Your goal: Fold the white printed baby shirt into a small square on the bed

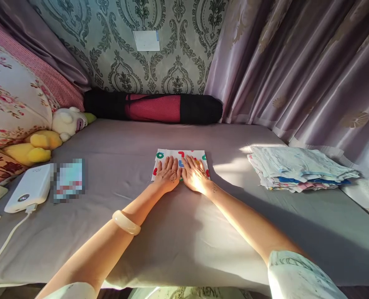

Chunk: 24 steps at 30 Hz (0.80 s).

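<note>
A folded white cloth [168, 154] printed with colourful letters lies flat in the middle of the grey-sheeted surface. My left hand [169, 174] rests palm down on its left half, fingers stretched out and pointing away from me. On the right half lies my right hand [194, 173], also flat, with its fingers extended. The two hands are side by side, their thumbs close together. They cover the near and middle parts of the cloth, so much of its print is hidden. Neither hand grips anything.
To the right sits a stack of folded cloths [299, 168]. On the left are a white power bank [30, 189] with a cable and a blurred-out flat item [68, 179]. Plush toys [69, 122] line the left edge. A black and red rolled bag [153, 109] lies along the wall.
</note>
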Motion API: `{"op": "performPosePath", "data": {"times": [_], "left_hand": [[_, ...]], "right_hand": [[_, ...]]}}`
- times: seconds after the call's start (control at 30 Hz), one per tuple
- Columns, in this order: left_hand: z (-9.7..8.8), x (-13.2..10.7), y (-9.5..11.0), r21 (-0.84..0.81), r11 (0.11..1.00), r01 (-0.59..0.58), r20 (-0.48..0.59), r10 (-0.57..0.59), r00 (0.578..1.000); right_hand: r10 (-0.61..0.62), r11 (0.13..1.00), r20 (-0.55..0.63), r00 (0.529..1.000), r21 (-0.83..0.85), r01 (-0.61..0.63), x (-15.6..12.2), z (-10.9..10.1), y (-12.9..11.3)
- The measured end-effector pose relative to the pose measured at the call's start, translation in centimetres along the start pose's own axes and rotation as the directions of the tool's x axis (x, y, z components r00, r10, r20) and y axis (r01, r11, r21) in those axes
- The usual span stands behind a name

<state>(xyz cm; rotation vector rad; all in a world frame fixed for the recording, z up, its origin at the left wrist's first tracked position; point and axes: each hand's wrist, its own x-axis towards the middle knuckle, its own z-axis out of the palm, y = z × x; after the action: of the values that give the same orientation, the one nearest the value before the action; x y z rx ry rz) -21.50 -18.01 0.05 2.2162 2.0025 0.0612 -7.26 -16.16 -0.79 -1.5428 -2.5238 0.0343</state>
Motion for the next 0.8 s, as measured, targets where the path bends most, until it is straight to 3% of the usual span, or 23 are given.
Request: {"op": "performPosePath", "data": {"times": [0.1,0.2,0.3,0.43,0.6,0.8], "left_hand": [[-1.3,0.3,-0.4,-0.006,0.998,-0.055,-0.001,0.055,0.998],[-1.9,0.8,-1.2,-0.017,0.999,-0.049,-0.076,0.048,0.996],[-1.3,1.4,-1.9,-0.030,0.999,0.015,-0.071,-0.017,0.997],[-0.3,1.7,-2.3,-0.060,0.998,0.017,-0.055,-0.020,0.998],[-0.6,1.3,-2.6,-0.104,0.994,0.026,-0.120,-0.038,0.992],[-0.9,0.7,-3.7,-0.123,0.991,0.061,-0.158,-0.080,0.984]], "right_hand": [[0.001,1.000,0.052,0.999,0.007,-0.001,0.5,-0.8,0.7],[0.033,0.999,0.039,0.999,-0.007,-0.033,0.9,-1.3,1.8],[0.065,0.998,0.039,0.997,-0.021,-0.064,1.0,-1.0,2.6],[0.081,0.996,0.067,0.995,-0.039,-0.078,0.9,-0.4,2.8],[0.087,0.996,0.081,0.993,-0.033,-0.084,1.6,-1.0,2.8],[0.209,0.977,0.079,0.975,0.010,-0.211,2.6,-1.0,3.2]]}}
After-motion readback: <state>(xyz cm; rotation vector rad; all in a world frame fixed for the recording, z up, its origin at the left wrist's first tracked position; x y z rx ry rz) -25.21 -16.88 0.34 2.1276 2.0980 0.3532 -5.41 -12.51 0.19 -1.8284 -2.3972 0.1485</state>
